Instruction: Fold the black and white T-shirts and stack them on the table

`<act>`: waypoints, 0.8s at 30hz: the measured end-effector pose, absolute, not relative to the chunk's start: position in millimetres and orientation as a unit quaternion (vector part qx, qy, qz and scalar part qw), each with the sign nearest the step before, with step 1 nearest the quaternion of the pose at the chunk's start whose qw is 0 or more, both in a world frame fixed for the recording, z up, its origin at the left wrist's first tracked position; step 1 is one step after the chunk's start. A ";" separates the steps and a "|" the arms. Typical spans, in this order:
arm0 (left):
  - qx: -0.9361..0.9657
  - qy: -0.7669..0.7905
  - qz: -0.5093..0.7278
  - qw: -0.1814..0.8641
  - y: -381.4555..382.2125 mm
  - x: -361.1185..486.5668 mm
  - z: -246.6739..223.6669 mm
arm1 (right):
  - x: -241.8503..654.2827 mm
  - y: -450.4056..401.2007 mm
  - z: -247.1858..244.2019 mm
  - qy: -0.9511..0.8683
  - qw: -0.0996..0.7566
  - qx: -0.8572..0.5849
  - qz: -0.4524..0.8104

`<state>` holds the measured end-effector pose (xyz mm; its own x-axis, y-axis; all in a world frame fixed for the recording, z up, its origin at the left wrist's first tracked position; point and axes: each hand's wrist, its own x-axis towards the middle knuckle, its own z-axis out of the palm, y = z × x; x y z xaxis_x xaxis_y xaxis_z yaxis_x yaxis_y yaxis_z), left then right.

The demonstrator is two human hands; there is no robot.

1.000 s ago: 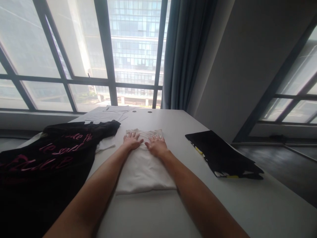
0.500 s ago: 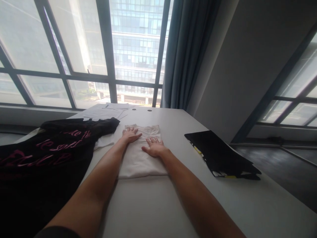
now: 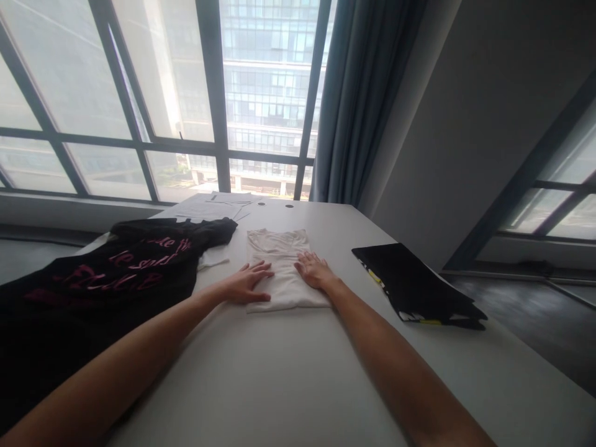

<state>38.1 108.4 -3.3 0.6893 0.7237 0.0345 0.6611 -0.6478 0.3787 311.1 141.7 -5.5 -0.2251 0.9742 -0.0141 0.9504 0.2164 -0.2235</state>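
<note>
A white T-shirt [image 3: 284,273], folded into a rectangle with its collar at the far end, lies flat on the white table. My left hand [image 3: 249,284] rests at its left edge, fingers spread over the cloth and thumb near the lower left corner. On the opposite edge, my right hand [image 3: 314,270] lies with fingers stretched out, palm down. Neither hand grips the fabric. A little wrinkling shows near the collar.
To the left, a black T-shirt [image 3: 172,279] with pink lettering spreads across the table [image 3: 261,379], some white cloth [image 3: 215,257] showing beside it. Folded black clothing [image 3: 414,282] with yellow and white bits along its edge lies right. Paper sheets [image 3: 214,205] are at the back, before the windows.
My left hand has slid from the upper part of the white shirt to its left edge. My right hand has shifted to the right edge. The view has turned slightly left.
</note>
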 end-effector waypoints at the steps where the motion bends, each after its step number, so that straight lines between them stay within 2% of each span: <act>1: 0.903 0.379 0.096 0.177 102.1 32.7 -2.6 | 319.7 137.6 -6.6 -0.784 0.075 -0.609 0.088; 5: 0.905 0.364 0.092 0.199 88.7 16.6 -0.4 | 351.7 124.4 -5.4 -0.796 0.110 -0.588 0.091; 8: 0.909 0.358 0.097 0.193 82.7 16.1 -2.0 | 365.1 117.1 7.7 -0.793 0.084 -0.588 0.134; 16: 0.864 0.361 0.312 0.162 71.5 40.0 -6.8 | 363.2 91.5 55.7 -0.818 -0.007 -0.543 0.188; 21: 0.796 0.447 0.383 0.143 73.4 42.6 -5.9 | 345.9 83.1 53.3 -0.835 -0.035 -0.528 0.155; 24: 0.784 0.454 0.398 0.142 74.9 38.4 -6.3 | 339.9 84.7 49.6 -0.853 0.002 -0.512 0.099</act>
<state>38.4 74.9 -6.3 0.2712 0.8256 0.4948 0.5993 -0.5471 0.5844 339.9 84.7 49.6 -0.4753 0.8745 -0.0969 0.8735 0.4558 -0.1707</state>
